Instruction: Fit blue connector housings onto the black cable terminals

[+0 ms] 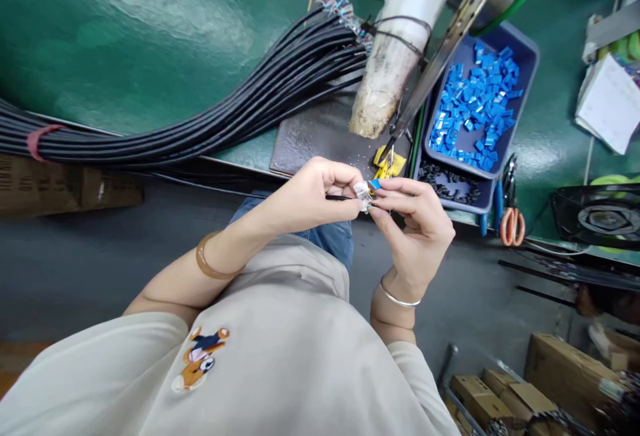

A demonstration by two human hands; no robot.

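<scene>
Just past the table's near edge, above the person's lap, the left hand is closed on a black cable, which runs between thumb and curled fingers. The cable's far end comes out at the fingertips, on the side towards the right hand. There a white piece sits against the left thumb and fingers, in the narrow space between the two hands. A blue clip is at the tip of the right forefinger, just beside the white piece. The right thumb and fingers are drawn close together at the cable's end (whether they pinch the clip or fine wires, I cannot tell).

Just beyond the fingertips is a yellow block. More blue clips fill a tray to the right, above black bits, and a thick bundle of black cables lies to the left.
</scene>
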